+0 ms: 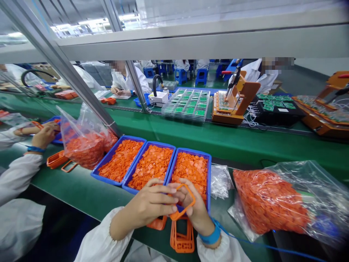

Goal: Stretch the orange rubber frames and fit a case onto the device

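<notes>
An orange plastic frame (pixel 194 199), open in the middle, is held up between my two hands. My left hand (pixel 148 200) pinches its left side with the fingertips. My right hand (pixel 196 211), with a blue band at the wrist, grips it from the right and behind. Beneath my hands, a stack of orange frames (pixel 182 247) lies on the green bench, with another orange piece (pixel 158 223) to its left. Just beyond are blue trays (pixel 125 186) filled with small flat orange parts (pixel 154 162).
To the right lies a clear bag of orange parts (pixel 269 200), with empty-looking plastic bags (pixel 220 181) beside the trays. Another full bag (pixel 84 149) sits at left, near a co-worker's hands (pixel 45 135). Across the line stand a circuit board tray (pixel 188 103) and an orange fixture (pixel 231 103).
</notes>
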`<action>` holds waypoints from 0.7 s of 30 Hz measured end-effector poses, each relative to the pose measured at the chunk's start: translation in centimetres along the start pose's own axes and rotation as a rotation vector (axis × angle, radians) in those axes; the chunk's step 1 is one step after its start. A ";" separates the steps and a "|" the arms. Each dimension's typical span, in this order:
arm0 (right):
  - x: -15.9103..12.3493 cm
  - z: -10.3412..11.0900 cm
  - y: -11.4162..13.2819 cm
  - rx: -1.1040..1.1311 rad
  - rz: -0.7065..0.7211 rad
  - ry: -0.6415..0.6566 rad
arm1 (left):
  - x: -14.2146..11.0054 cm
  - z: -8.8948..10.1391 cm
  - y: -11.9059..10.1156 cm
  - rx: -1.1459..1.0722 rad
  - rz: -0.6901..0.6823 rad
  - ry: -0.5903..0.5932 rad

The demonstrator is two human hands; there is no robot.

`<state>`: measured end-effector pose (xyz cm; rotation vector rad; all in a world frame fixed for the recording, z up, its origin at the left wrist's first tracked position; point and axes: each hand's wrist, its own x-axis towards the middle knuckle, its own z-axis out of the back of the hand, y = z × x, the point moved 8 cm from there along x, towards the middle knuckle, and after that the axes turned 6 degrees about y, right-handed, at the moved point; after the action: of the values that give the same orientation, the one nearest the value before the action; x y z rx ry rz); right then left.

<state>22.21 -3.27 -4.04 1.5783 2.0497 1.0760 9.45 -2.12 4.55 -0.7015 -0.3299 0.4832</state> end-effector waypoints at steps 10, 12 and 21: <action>0.0 1.8 0.1 -0.044 0.067 -0.196 | -7.3 -2.7 -0.9 0.161 0.095 0.020; 0.0 1.9 0.0 -0.035 0.064 -0.208 | -7.6 -3.8 -0.3 0.182 0.137 0.064; 0.3 2.1 0.2 0.049 0.076 -0.231 | -6.9 -5.1 1.3 0.203 0.139 0.036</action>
<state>23.68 -2.25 -5.24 1.7289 1.8895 0.8298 5.48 -7.62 -0.91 -0.5371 -0.1959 0.6256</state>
